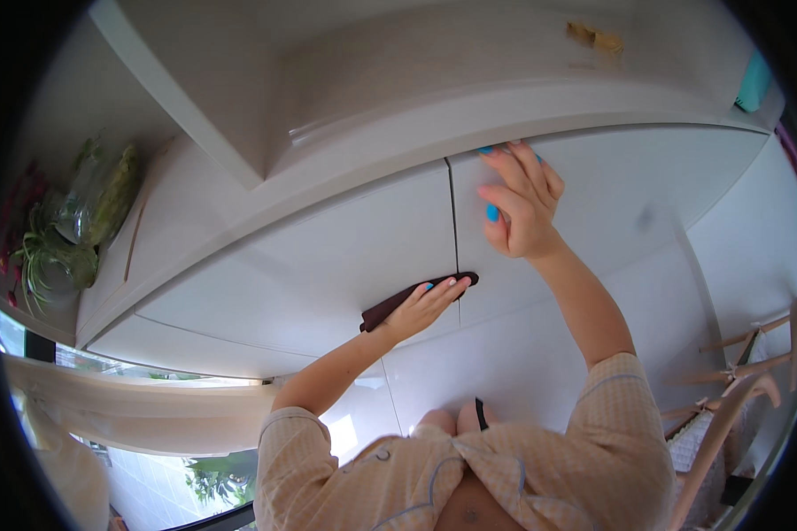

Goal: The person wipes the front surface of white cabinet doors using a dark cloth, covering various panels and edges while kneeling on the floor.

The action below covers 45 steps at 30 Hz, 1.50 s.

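Note:
My left hand (425,308) presses a folded dark cloth (392,307) flat against the white cabinet doors (292,265). The cloth's rounded end reaches across the narrow gap between the two doors. Higher up and to the right, my right hand (521,199) has its fingertips at the top edge of the right door (611,192), just under the shelf. Its fingers are bent and apart, and nothing shows in them.
Glass vases with green plants (96,206) stand on the shelf at the left. A teal object (754,83) is on the shelf's right end. Wooden chairs (710,445) stand at the lower right. A beige curtain (153,405) hangs by the window at the lower left.

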Available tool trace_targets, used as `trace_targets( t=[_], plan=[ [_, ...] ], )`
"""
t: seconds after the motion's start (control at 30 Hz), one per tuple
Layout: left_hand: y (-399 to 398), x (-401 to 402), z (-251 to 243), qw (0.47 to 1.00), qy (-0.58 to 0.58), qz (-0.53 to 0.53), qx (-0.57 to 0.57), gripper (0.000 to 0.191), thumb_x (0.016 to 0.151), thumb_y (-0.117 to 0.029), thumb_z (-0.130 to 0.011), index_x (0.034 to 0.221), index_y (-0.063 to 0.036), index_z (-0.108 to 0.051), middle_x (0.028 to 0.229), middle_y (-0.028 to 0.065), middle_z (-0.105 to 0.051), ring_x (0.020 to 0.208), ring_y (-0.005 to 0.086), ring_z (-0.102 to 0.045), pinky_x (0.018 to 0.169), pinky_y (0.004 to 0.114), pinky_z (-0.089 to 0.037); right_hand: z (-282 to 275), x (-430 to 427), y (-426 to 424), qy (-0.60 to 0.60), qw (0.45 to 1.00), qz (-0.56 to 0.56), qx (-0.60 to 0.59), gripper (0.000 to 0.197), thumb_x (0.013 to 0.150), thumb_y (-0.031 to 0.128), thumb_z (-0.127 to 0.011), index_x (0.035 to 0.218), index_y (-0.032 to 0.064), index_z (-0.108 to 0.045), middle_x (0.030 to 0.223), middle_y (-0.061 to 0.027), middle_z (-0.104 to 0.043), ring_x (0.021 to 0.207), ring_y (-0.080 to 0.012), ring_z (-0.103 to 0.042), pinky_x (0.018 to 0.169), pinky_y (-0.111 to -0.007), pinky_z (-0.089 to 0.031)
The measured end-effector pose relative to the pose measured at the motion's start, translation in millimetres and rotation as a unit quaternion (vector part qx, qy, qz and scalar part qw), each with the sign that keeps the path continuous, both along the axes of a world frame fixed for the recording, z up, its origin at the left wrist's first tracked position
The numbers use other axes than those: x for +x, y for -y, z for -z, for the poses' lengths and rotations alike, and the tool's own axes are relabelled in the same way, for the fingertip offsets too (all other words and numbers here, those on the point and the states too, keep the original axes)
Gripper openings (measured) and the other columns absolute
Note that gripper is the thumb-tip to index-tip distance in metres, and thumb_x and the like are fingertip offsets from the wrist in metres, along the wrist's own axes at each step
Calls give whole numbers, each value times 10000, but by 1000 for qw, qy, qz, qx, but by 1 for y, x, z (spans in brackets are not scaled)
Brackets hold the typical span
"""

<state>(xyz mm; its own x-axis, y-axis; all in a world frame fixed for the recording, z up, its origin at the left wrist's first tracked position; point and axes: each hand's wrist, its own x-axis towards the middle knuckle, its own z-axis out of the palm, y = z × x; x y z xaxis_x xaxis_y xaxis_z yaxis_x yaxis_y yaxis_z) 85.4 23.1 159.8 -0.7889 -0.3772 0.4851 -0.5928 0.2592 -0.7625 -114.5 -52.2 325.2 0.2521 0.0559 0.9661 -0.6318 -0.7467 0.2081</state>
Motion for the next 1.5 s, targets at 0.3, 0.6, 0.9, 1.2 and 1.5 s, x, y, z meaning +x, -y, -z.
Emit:
trace_targets(
  t=[0.3, 0.6, 0.9, 1.2, 1.5],
  plan=[
    [-1, 6, -10, 996, -77, 0, -44, 440, 831, -210, -471, 1270, -196, -508, 1378, 6, -404, 1260, 226, -370, 1021, 434, -258, -7, 5, -13, 21, 999, -14, -47, 245, 690, 60, -526, 933, 86, -509, 1188, -114, -545, 1121, -297, -490, 880, -367, -302],
    [4, 21, -153, 932, -280, -15, -231, 514, 775, -148, -549, 1265, -13, -470, 1364, 184, -379, 1238, 383, -376, 958, 514, -349, -5, 5, -22, 43, 998, 9, -39, 262, 685, 51, -540, 937, 62, -468, 1205, -168, -487, 1173, -355, -436, 860, -453, -333],
    [2, 7, -83, 992, -103, -12, -73, 498, 792, -160, -506, 1282, -82, -462, 1385, 41, -388, 1237, 260, -390, 977, 419, -337, 0, 21, -12, 101, 992, -25, -65, 285, 682, 34, -532, 949, 112, -471, 1220, -63, -509, 1181, -262, -441, 894, -390, -281],
    [-7, 1, -20, 995, 100, 16, -7, 456, 868, -222, -446, 1314, -129, -445, 1422, -42, -340, 1291, 160, -328, 1042, 355, -261, 3, 18, -14, 103, 992, -60, -47, 335, 669, 34, -536, 979, 59, -415, 1212, -177, -486, 1188, -383, -414, 855, -467, -312],
    [12, -38, -70, 929, -309, -32, -199, 489, 722, -127, -552, 1197, -12, -531, 1301, 146, -468, 1151, 369, -457, 912, 474, -376, 3, 14, -6, 81, 992, -65, -68, 323, 675, -3, -511, 971, 49, -393, 1188, -206, -519, 1166, -377, -447, 875, -441, -305]
  ],
)
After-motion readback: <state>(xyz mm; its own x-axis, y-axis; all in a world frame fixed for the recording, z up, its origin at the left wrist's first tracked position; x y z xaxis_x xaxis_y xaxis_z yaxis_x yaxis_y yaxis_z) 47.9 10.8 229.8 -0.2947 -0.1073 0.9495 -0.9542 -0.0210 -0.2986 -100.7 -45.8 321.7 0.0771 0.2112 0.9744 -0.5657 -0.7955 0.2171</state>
